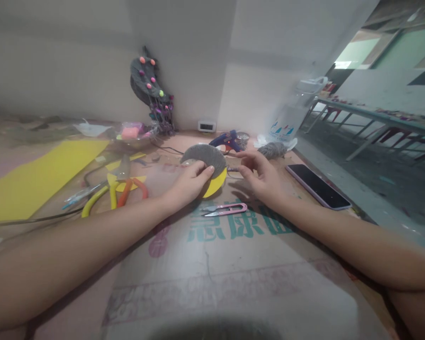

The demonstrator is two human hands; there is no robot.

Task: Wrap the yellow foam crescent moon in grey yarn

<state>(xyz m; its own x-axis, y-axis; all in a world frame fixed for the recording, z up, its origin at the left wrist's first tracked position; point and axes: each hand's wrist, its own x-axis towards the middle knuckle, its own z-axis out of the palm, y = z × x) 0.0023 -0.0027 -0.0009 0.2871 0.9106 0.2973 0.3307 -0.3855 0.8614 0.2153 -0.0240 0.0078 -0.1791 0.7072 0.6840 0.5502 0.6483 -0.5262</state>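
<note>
My left hand (191, 183) is closed on a round piece, with the thumb on top. Its upper part is a crescent wrapped in grey yarn (207, 156), and yellow card (216, 183) shows at its lower right. Just right of the disc is my right hand (259, 175), its fingers bent and the index finger raised. A small dark purplish thin bit (233, 169) lies between its thumb tip and the disc's edge, too small to name. Pink thread snips (230, 209) rest on the table below the disc.
Behind the disc are a blue glue gun (225, 140), a small clock (206, 126) and grey yarn (272, 150). A phone (318, 186) and bottle (286, 113) stand right. Pliers (123, 170), yellow sheet (38, 179) and a decorated grey crescent (145, 78) are left.
</note>
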